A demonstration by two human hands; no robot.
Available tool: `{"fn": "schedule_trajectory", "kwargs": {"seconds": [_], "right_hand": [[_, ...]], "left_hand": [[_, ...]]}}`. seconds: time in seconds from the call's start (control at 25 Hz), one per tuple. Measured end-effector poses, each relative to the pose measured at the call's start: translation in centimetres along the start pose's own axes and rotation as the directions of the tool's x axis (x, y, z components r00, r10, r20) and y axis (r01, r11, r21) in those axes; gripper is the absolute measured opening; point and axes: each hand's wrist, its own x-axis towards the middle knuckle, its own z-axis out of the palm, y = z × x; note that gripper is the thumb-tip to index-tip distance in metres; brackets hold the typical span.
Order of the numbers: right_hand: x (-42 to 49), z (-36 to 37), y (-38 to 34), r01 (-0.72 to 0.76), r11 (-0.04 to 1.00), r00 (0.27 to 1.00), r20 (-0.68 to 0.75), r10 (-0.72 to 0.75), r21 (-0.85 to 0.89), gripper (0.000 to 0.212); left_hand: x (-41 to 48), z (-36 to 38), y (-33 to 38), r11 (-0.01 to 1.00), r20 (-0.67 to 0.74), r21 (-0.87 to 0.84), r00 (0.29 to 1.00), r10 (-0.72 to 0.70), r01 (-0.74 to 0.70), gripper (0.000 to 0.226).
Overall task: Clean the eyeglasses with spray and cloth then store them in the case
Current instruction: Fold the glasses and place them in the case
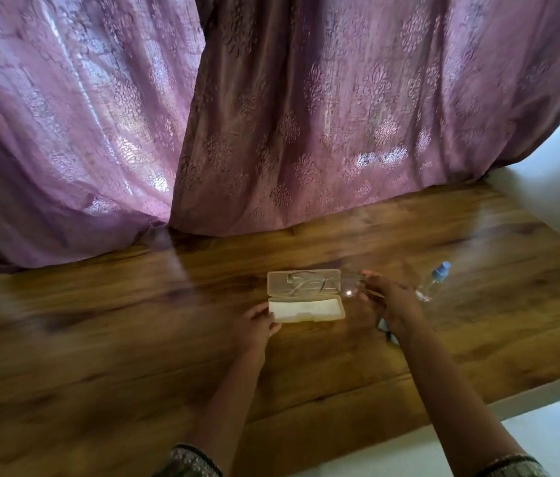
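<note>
1. Brown wood makes up the desk (99,339), and the see-through tan case (306,316) lies open on it, right in front of the person.
2. The eyeglasses (301,287) lie in the far half of the case, but one arm sticks out past the right edge.
3. The right hand (388,297) has its grip pinched on that arm. I think it is sliding the eyeglasses in, since they are only partly inside.
4. The left hand (258,321) has its grip curled on the near left corner of the case. That likely keeps the light case from sliding away.
5. A white pad (302,309) fills the near half. I cannot tell if it is the cloth or just the lining.
6. The spray bottle (431,284) with its blue cap sits tilted just beside the right hand, out of the way, so the spraying looks done.
7. Purple curtains (271,115) hang behind the desk.
8. The lid is not yet closed.
</note>
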Motion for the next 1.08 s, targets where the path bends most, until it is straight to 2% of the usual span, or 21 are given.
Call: {"fn": "schedule_trajectory", "kwargs": {"seconds": [0.16,0.32,0.52,0.64,0.72,0.8,0.84,0.96,1.08], "right_hand": [[-0.8,-0.1,3.1,-0.074,0.997,0.997,-0.014,0.073,-0.034,0.009],[-1.1,0.1,5.4,-0.072,0.992,0.997,-0.045,0.068,-0.099,0.011],[-0.9,0.3,6.6,-0.051,0.994,0.996,-0.074,0.044,-0.095,0.011],[-0.3,0.8,7.3,-0.046,0.984,0.993,-0.115,0.026,-0.173,0.015],[0.0,1.1,7.5,0.002,0.930,0.983,-0.168,-0.069,-0.367,0.017],[0.0,1.3,7.2,0.063,0.803,0.966,-0.168,-0.199,-0.593,0.009],[0.0,1.3,7.0,0.082,0.756,0.959,-0.155,-0.238,-0.649,0.004],[0.2,1.2,6.8,0.103,0.702,0.954,-0.131,-0.271,-0.705,0.008],[0.1,0.9,7.3,0.051,0.688,0.956,-0.164,-0.244,-0.724,0.013]], "left_hand": [[-1.4,-0.7,-1.1,0.998,-0.030,-0.018,0.998,0.058,-0.059,0.033],[-1.6,-1.1,-1.7,0.995,-0.030,0.033,0.995,0.092,-0.091,0.034],[-1.5,-1.8,-2.1,0.963,0.016,0.201,0.984,0.178,-0.178,0.033],[-1.4,-2.3,-1.9,0.901,0.064,0.361,0.970,0.235,-0.242,0.033],[-1.4,-2.3,-1.7,0.864,0.085,0.424,0.962,0.258,-0.270,0.033],[-1.4,-2.3,-1.4,0.853,0.096,0.446,0.961,0.258,-0.273,0.033],[-1.3,-2.3,-1.4,0.853,0.101,0.447,0.963,0.250,-0.268,0.033],[-1.1,-2.1,-1.3,0.892,0.063,0.395,0.975,0.211,-0.219,0.031],[-1.2,-2.1,-1.3,0.936,0.017,0.315,0.987,0.163,-0.160,0.030]]}}
